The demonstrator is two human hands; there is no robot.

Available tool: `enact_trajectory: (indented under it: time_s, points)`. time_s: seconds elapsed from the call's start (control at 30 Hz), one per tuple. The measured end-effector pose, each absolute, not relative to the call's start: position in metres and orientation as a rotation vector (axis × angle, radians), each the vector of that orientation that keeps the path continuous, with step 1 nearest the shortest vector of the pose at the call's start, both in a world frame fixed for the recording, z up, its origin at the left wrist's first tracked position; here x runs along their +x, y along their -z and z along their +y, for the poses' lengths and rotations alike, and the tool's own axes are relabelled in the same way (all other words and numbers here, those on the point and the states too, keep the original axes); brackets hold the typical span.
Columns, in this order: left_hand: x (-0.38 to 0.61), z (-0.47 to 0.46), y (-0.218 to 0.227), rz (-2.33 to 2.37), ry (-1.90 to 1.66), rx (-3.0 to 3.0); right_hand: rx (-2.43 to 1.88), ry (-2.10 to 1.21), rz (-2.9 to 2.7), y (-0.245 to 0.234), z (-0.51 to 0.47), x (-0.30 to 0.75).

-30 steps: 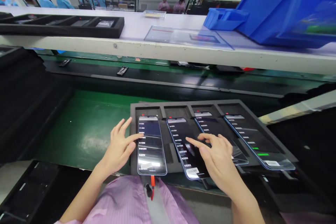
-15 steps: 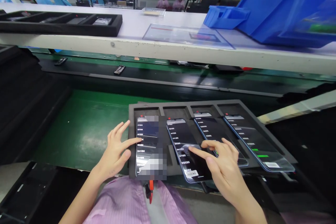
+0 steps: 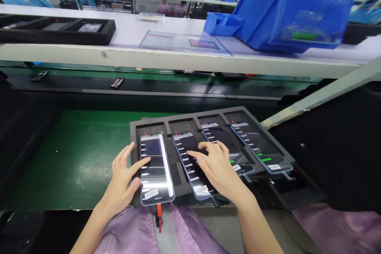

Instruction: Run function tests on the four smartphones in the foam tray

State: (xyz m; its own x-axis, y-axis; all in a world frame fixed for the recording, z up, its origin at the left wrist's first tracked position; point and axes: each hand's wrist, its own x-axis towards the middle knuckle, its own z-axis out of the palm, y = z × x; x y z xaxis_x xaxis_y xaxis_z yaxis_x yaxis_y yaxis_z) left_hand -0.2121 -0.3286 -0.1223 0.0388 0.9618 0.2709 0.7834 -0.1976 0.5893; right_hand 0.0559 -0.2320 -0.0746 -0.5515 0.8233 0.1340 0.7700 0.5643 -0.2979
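Four slots of a black foam tray (image 3: 181, 124) hold smartphones with lit screens showing white lists of text. On the leftmost phone (image 3: 156, 188), the index fingertip of my left hand (image 3: 123, 174) rests at mid-screen; the other fingers are spread. My right hand (image 3: 218, 166) points its index finger at the second phone (image 3: 198, 184), its tip at the list's upper part, other fingers loosely bent and apart. Partly behind that hand lies the third phone (image 3: 242, 162). Green bars show on the fourth phone (image 3: 262, 149), at the right. Neither hand grips anything.
A white shelf (image 3: 184, 59) crosses ahead, bearing blue bins (image 3: 258, 24), a clear plastic sheet (image 3: 181, 41) and another foam tray (image 3: 107, 35). Beneath it, a phone part (image 3: 118, 83) lies on a dark strip. A white post (image 3: 312, 103) slants at the right.
The view has swung right, so the surroundings sit further left. My right fingertip has moved up the second phone's list. The leftmost phone's list has shifted under my left finger.
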Motion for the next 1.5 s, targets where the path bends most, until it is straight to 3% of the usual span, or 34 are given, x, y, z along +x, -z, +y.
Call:
enact_trajectory:
  time_s: [0.3, 0.7, 1.3, 1.5]
  points:
    - [-0.191, -0.330, 0.124, 1.720, -1.080, 1.689, -1.621, -0.013, -2.178, 0.079, -0.217, 0.106]
    - [-0.184, -0.330, 0.119, 1.788, -1.091, 1.550, -1.612, -0.041, -2.192, 0.078, -0.242, 0.151]
    - [-0.186, -0.326, 0.125, 1.802, -1.114, 1.640, -1.606, -0.089, -2.410, 0.073, -0.186, 0.113]
    - [-0.183, -0.326, 0.124, 1.823, -1.137, 1.635, -1.763, 0.091, -2.162, 0.072, -0.181, 0.145]
